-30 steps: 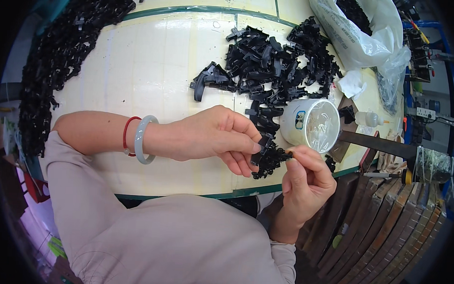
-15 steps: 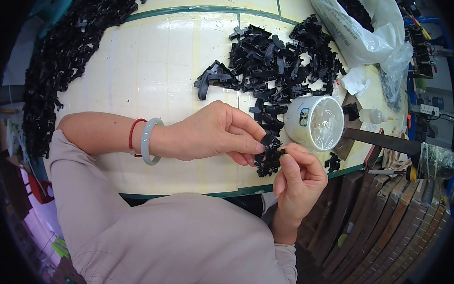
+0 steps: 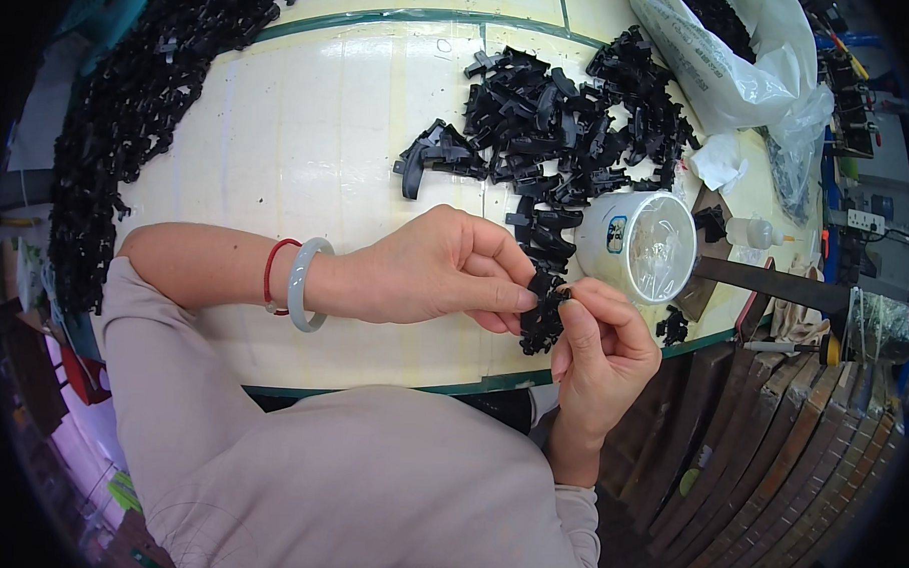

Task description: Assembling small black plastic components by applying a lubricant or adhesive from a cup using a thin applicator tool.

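Note:
Near the front edge of the table, my left hand [image 3: 440, 268] is closed, pinching a black plastic part [image 3: 545, 285] between thumb and fingers. My right hand [image 3: 608, 339] meets it from the right, thumb and forefinger pressed together at the part's side; whatever is between those fingertips is too small and hidden to name. Right below the fingertips lies a little heap of small black pieces [image 3: 541, 335]. A short row of curved black plastic parts [image 3: 550, 237] lies just beyond my hands, beside a white round tub [image 3: 616, 252] lying with its clear-covered end toward the right.
Larger black plastic parts [image 3: 540, 117] are piled at the far middle, and a long heap [image 3: 130, 122] runs along the left. A white plastic bag [image 3: 722, 83], a small bottle [image 3: 752, 232], a flat metal bar [image 3: 770, 280] and a screwdriver [image 3: 783, 347] are at right.
My right fingertips have moved slightly up and left, closer to the black part in my left hand. The whole view has shifted slightly; the piles and tub stay in place.

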`<action>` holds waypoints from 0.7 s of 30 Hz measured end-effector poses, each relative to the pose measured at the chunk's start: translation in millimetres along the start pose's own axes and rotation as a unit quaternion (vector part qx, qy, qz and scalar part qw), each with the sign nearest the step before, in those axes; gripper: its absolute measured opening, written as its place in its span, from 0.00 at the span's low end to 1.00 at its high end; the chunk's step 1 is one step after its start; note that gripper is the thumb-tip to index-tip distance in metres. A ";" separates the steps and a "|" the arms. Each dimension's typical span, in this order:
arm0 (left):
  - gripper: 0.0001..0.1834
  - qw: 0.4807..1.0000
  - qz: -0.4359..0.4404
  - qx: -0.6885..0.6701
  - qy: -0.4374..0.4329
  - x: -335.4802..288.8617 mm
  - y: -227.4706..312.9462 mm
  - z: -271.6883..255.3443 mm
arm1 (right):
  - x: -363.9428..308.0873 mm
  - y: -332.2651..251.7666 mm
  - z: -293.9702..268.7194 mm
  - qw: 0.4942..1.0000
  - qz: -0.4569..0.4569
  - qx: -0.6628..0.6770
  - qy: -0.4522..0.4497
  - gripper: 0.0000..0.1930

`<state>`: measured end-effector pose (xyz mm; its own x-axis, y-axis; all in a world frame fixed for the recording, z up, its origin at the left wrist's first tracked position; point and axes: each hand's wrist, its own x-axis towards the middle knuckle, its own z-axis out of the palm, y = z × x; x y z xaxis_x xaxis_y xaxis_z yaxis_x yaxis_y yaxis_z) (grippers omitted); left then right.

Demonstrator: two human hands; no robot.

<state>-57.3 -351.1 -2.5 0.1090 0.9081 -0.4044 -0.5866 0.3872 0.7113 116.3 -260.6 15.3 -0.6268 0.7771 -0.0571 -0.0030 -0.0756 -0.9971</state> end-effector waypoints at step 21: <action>0.10 0.957 0.089 0.174 0.212 -36.2 34.3 -32.4 | -3.2 5.2 -15.7 0.952 -0.146 -0.248 0.101 0.12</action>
<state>-107.3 -375.9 17.9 -0.3474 0.8462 -0.4042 -0.2549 0.3296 0.9091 130.5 -253.7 9.5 -0.4925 0.8278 0.2686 0.2458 0.4284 -0.8695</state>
